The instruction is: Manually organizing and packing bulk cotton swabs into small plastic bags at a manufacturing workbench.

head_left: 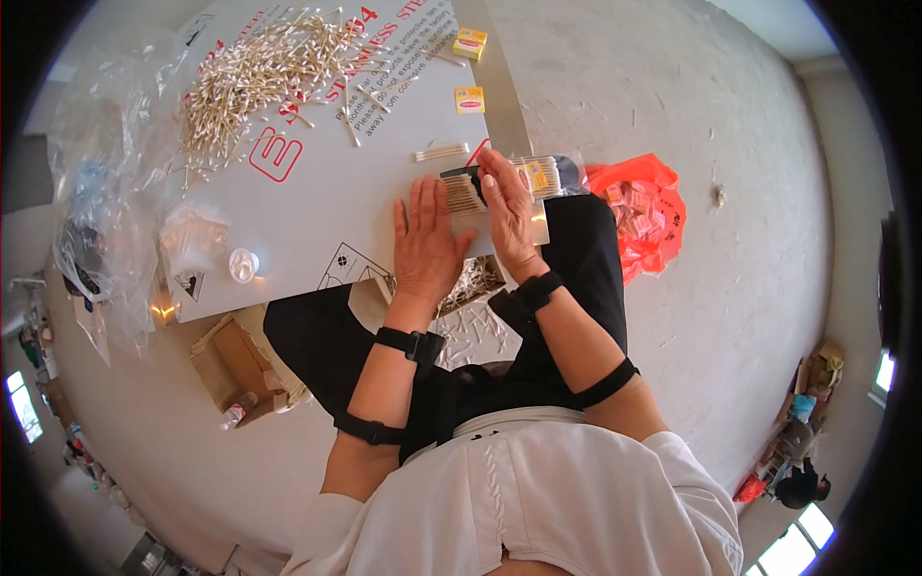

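Note:
A row of cotton swabs (464,195) lies side by side near the right edge of the table, between my two hands. My left hand (425,245) rests flat to its left, fingers stretched and fingertips close to the swabs. On the other side my right hand (512,221) stands partly on edge, its fingers extended and the thumb beside the forefinger. Just right of it is a clear pack of swabs with a yellow card (534,177), partly hidden by that hand. A few loose swabs (442,152) lie just beyond my fingertips.
A big heap of swabs (254,82) covers the far left table. Yellow cards (470,100) lie by the right edge. A white cup (243,265) and clear plastic bags (106,182) are left. A red bag (672,216) sits right; a cardboard box (230,365) stands below the table.

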{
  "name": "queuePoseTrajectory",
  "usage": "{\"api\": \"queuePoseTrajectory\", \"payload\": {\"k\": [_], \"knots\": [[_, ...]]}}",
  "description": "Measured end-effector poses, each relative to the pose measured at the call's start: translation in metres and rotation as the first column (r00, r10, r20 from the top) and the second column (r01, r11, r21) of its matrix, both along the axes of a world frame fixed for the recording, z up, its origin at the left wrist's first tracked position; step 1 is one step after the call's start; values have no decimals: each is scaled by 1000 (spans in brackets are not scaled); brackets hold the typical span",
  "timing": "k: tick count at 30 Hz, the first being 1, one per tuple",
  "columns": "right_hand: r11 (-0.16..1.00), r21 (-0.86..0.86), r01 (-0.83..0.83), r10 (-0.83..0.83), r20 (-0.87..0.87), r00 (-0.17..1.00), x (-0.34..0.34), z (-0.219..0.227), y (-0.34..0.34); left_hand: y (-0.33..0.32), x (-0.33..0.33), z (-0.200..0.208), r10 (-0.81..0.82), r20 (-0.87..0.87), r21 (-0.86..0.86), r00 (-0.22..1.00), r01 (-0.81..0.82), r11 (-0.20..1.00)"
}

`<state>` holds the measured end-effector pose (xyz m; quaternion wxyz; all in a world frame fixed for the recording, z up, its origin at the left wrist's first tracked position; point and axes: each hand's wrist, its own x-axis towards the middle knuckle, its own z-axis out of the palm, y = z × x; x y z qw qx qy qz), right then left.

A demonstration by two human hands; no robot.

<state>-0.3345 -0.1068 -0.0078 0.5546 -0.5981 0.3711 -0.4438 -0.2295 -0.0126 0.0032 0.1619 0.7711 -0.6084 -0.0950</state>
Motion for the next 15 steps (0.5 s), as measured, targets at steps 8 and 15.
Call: {"api": "queuePoseTrajectory", "payload": {"k": [8,15], "knots": [[996,78,35,-37,27,999,9,-3,0,-22,12,-4,-3,-690,-422,724,-399,814],[995,97,31,-47,160,986,13,-7,1,-41,-6,-9,-37,-840,-369,541,-521,769]]}}
